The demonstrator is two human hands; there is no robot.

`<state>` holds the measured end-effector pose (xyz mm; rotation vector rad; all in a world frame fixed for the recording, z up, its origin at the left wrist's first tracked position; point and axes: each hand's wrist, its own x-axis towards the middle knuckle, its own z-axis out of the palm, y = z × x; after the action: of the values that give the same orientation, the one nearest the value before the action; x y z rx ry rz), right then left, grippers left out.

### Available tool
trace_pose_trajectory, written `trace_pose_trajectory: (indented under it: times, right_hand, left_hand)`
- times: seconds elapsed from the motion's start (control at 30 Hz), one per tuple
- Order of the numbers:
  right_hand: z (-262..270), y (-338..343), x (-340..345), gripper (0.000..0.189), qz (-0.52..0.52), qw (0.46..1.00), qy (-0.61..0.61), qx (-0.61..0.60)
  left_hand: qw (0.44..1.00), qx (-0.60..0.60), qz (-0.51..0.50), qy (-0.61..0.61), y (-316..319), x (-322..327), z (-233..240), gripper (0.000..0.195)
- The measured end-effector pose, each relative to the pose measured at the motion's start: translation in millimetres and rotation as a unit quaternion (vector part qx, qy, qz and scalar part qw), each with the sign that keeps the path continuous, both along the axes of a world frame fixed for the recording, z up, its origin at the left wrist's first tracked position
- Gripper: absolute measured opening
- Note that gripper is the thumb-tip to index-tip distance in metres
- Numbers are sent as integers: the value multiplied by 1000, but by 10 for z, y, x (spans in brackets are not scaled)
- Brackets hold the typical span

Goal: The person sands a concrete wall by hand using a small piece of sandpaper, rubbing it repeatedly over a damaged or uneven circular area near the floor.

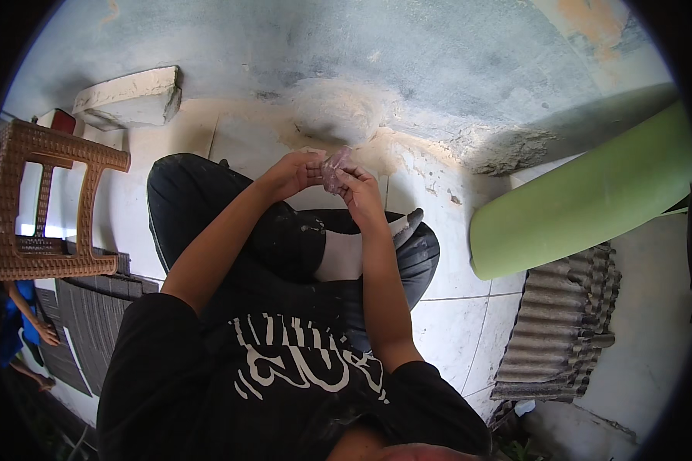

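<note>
A crumpled, pinkish-purple cloth or thin plastic piece (335, 170) is held up between my hands, above my crossed legs. My right hand (354, 187) pinches it between thumb and fingers on its right side. At its left edge are the fingers of my left hand (297, 173), with a small pale bit at the fingertips; whether they grip it is unclear. Just beyond both hands, a rough, whitish plaster patch (340, 112) covers the foot of the blue-grey wall (438, 46), with pale dust around it on the tiled floor (450, 322).
A brown woven-pattern plastic stool (86, 201) lies at the left, near a whitish block (130, 98). At the right are a large green rolled sheet or cylinder (576, 196) and stacked corrugated sheets (553, 328). Another person's arm (32, 314) shows at the far left, beside dark ribbed mats (92, 311).
</note>
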<state>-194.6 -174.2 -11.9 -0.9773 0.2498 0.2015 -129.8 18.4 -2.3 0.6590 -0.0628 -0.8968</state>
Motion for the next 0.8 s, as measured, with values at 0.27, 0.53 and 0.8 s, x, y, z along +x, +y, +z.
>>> trace_pose_trajectory:
  times: [0.27,0.53,0.8]
  right_hand:
    - [34,43,-12,19,-15,998,-4,-68]
    - [23,-9,6,20,1,998,27,55]
    - [13,22,17,16,4,1000,6,-18]
  left_hand:
    - [982,180,-41,-39,-79,-46,-122,29]
    - [971,228,-6,-76,-120,-32,-146,28]
    - [986,159,32,-38,-48,46,-271,19]
